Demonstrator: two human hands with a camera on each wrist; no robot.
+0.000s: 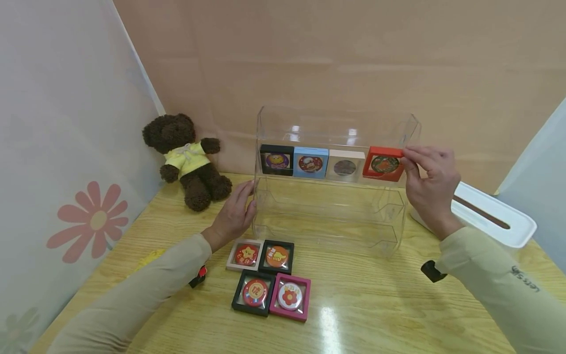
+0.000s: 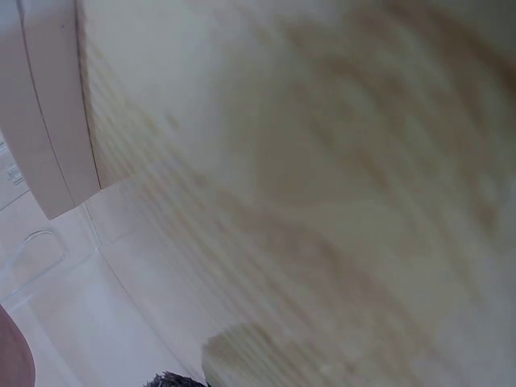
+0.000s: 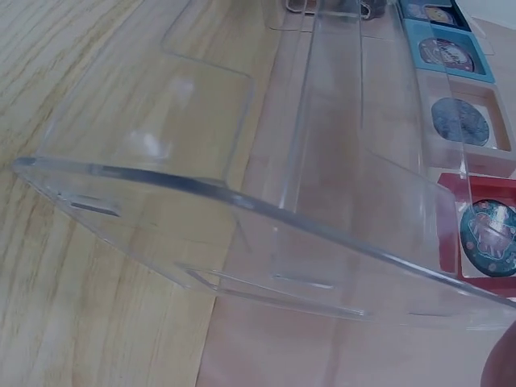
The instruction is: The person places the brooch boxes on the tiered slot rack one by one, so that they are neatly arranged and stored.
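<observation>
A clear acrylic rack with stepped shelves stands on the table. On its upper shelf sit a black-framed badge, a light blue one, a cream one and, past a gap, a red-framed badge. My right hand pinches the red frame at its upper right corner, beside the rack's side wall. In the right wrist view, the red frame stands behind the clear side panel, with a fingertip below. With my left hand I hold the rack's left edge; the left wrist view hides that grip.
Black-framed, black thumbs-up, cream star and magenta badges lie before the rack. A brown teddy bear sits at the back left. A white box with a slot is behind my right forearm.
</observation>
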